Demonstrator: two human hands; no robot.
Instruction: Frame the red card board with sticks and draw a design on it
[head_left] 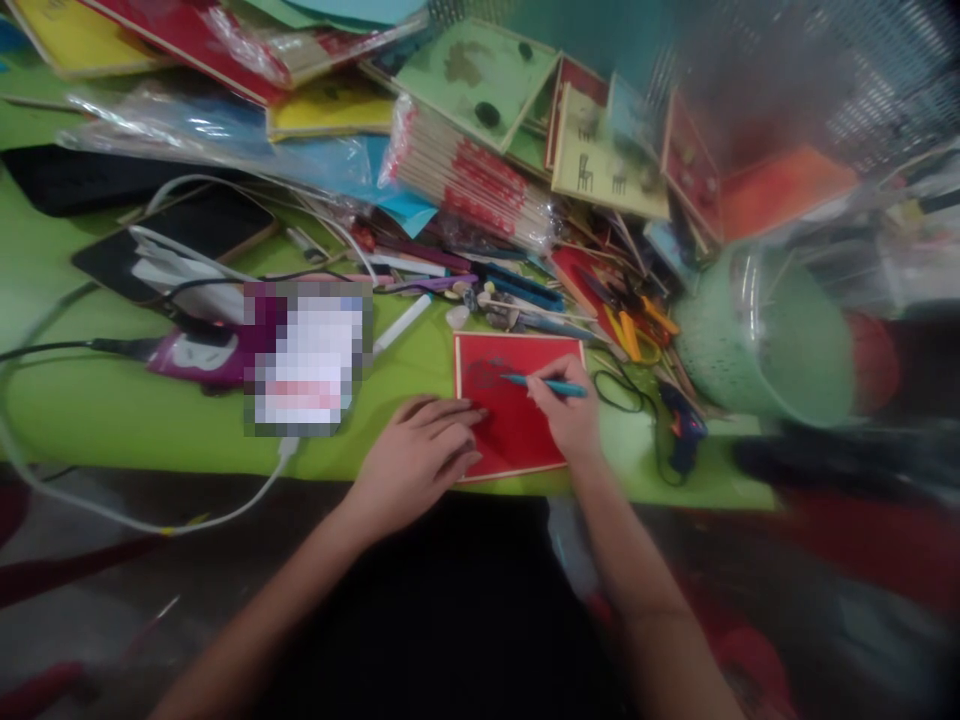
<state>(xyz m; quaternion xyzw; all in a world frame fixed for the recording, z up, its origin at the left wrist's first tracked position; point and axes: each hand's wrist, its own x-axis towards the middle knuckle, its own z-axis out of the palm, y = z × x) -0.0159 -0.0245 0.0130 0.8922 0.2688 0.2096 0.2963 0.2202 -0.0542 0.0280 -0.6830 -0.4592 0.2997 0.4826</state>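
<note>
A square patch of pixelated blocks (307, 355) blots out whatever lies there on the lime-green desk (112, 400). The left hand (420, 450) lies flat over the lower left corner of the red square card (517, 420), and the right hand (570, 410), closed round a slim teal pen (544, 383), hides its right edge. The dark sketch (486, 375) at the pen's tip is too faint to read. The mint-green round bucket (757, 340) and all to its right is smeared. Both forearms (300, 590) run off the bottom edge.

Red card (517, 420) matt paper; teal pen (544, 383) smooth plastic; green table cover (112, 410) matt; mint bucket (757, 345) glossy.
</note>
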